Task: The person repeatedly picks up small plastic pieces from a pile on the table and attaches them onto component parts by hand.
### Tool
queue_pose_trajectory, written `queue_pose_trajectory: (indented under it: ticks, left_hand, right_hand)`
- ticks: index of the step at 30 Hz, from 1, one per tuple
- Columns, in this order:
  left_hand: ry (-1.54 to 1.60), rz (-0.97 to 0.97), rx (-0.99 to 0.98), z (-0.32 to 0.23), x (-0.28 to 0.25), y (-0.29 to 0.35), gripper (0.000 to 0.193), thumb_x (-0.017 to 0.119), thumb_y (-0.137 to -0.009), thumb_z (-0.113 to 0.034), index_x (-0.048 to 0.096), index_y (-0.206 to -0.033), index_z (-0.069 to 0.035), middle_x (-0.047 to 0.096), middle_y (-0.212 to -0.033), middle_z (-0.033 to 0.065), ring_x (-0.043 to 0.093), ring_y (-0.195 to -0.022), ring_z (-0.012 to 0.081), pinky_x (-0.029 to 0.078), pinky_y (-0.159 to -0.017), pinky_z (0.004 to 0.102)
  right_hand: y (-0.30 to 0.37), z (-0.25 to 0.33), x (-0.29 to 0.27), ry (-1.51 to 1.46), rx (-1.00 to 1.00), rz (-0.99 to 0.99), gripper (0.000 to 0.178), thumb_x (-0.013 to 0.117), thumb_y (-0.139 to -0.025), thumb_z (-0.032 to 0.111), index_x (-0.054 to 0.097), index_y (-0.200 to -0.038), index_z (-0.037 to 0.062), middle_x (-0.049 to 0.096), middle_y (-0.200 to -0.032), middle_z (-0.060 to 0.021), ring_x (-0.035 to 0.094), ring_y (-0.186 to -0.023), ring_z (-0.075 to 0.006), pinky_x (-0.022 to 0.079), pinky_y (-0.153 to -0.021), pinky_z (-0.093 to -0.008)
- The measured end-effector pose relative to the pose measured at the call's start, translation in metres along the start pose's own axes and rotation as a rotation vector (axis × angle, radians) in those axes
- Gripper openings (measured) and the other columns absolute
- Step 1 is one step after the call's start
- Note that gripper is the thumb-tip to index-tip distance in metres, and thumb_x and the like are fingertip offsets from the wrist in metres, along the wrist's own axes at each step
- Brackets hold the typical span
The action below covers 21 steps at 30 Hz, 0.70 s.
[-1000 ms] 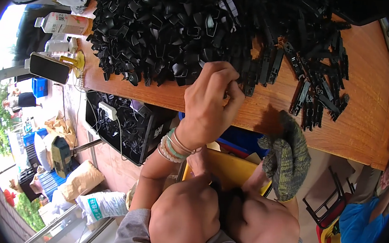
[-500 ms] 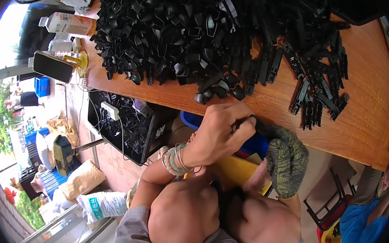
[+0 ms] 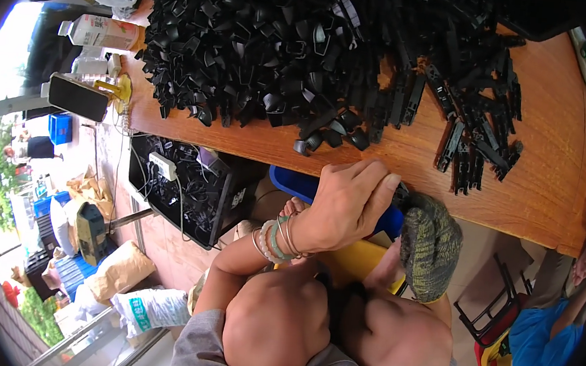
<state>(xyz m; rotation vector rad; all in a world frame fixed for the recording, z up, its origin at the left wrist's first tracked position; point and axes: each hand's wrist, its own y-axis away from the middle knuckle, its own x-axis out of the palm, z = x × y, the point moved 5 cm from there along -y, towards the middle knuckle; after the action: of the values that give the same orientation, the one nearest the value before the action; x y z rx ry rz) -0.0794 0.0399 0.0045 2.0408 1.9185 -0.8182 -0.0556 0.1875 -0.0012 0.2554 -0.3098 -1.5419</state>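
Observation:
My left hand [image 3: 350,205], bare and with bracelets at the wrist, is just off the table's front edge. Its fingers are pinched together, and what lies between them is mostly hidden. Close to its fingertips, my right hand [image 3: 431,247] wears a dark grey and yellow knitted glove and is curled closed around a small black plastic part [image 3: 399,192]. Only a bit of that part shows. Beyond both hands, a big heap of black plastic caps [image 3: 249,47] covers the wooden table [image 3: 545,163], with long narrow black clips [image 3: 481,140] on its right side.
Below the table are a blue bin [image 3: 289,182], a yellow bin [image 3: 352,259] and a black crate [image 3: 197,199] of black parts, a power strip over it. A phone on a stand [image 3: 77,98] and a bottle [image 3: 100,31] are at left. Another person's blue clothing [image 3: 544,344] shows at right.
My left hand has moved a little to the right, its fingertips now up against the gloved hand. The gloved hand has hardly moved, and the heap looks the same.

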Motion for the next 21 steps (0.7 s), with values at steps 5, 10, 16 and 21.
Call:
queue_pose_trajectory:
  ticks: [5, 10, 16, 21]
  left_hand:
    - [0.156, 0.074, -0.049, 0.008, -0.004, 0.008, 0.013, 0.058, -0.080, -0.008, 0.052, -0.073, 0.001, 0.049, -0.064, 0.0154, 0.052, -0.058, 0.0330, 0.041, -0.051, 0.0380]
    - [0.285, -0.027, 0.013, -0.002, -0.002, 0.013, 0.009, 0.053, -0.072, -0.005, 0.048, -0.069, 0.002, 0.049, -0.064, 0.0187, 0.052, -0.061, 0.0364, 0.042, -0.052, 0.0389]
    - [0.280, -0.140, -0.078, 0.003, -0.019, 0.013, 0.012, 0.047, -0.074, -0.005, 0.045, -0.065, 0.003, 0.045, -0.053, 0.0198, 0.048, -0.050, 0.0374, 0.039, -0.046, 0.0416]
    - [0.263, 0.058, -0.125, -0.002, -0.002, 0.018, 0.018, 0.049, -0.075, -0.010, 0.052, -0.066, 0.005, 0.053, -0.062, 0.0235, 0.054, -0.062, 0.0401, 0.044, -0.055, 0.0438]
  right_hand:
    - [-0.011, -0.027, 0.020, 0.039, 0.037, 0.062, 0.023, 0.058, -0.087, 0.012, 0.061, -0.106, -0.0004, 0.066, -0.090, -0.0124, 0.061, -0.069, -0.0214, 0.048, -0.064, -0.0315]
    - [-0.014, -0.013, 0.118, -0.091, -0.071, 0.483, 0.022, 0.058, -0.087, 0.011, 0.061, -0.105, -0.0010, 0.065, -0.088, -0.0115, 0.059, -0.066, -0.0194, 0.047, -0.061, -0.0303]
    - [0.001, -0.010, 0.169, -0.114, -0.133, 0.751, 0.022, 0.058, -0.087, 0.011, 0.061, -0.104, -0.0016, 0.065, -0.085, -0.0104, 0.057, -0.063, -0.0171, 0.045, -0.058, -0.0290]
    - [0.005, -0.011, 0.179, -0.111, -0.164, 0.811, 0.021, 0.058, -0.086, 0.010, 0.061, -0.104, -0.0021, 0.064, -0.083, -0.0095, 0.055, -0.060, -0.0151, 0.044, -0.056, -0.0278]
